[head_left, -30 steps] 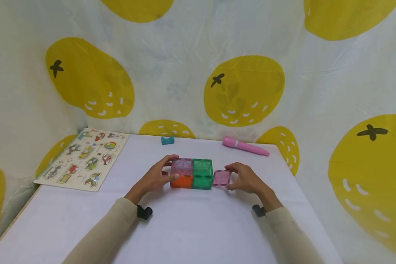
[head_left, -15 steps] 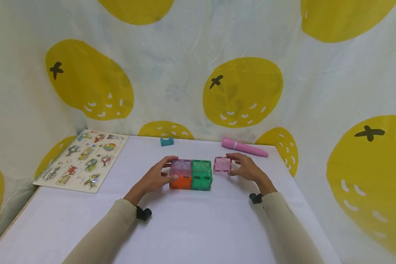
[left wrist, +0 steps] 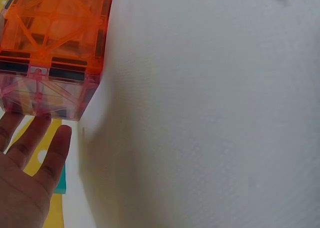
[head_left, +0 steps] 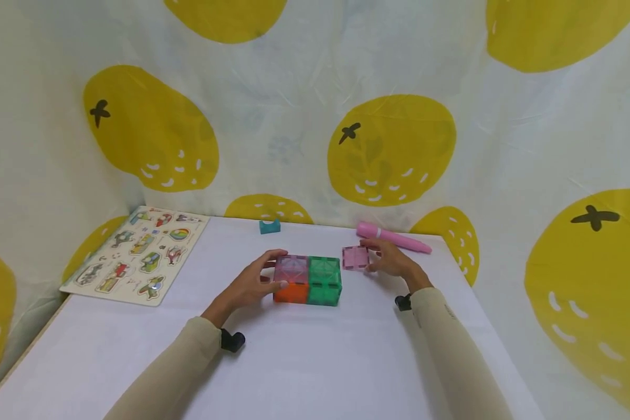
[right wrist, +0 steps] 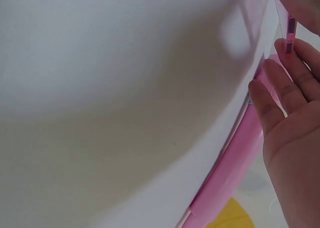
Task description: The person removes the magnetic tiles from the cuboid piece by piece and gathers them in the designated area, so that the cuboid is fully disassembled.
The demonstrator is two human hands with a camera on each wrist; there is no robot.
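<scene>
A box-shaped block of see-through magnetic tiles stands mid-table, with a pinkish-purple tile point(head_left: 291, 268), an orange tile point(head_left: 291, 293) and a green half point(head_left: 324, 281). My left hand point(head_left: 248, 284) grips its left end, thumb at the front and fingers behind. In the left wrist view the orange tile point(left wrist: 60, 30) faces the camera, and fingers point(left wrist: 56, 150) reach the pinkish side. To the right of the block, my right hand point(head_left: 392, 261) pinches a small pink square tile point(head_left: 354, 257) by its right edge. The right wrist view shows this tile point(right wrist: 290, 35) edge-on between thumb and fingers.
A pink stick-shaped thing with a pale band point(head_left: 396, 237) lies behind my right hand. At the back edge sits a small teal notched block point(head_left: 270, 226). A puzzle board with vehicle pictures point(head_left: 142, 254) lies at left. A fruit-print curtain point(head_left: 294, 116) surrounds the white table point(head_left: 315, 361).
My right hand has carried the pink tile from the block's right side toward the back of the table. My left hand keeps its grip on the block, which has hardly moved.
</scene>
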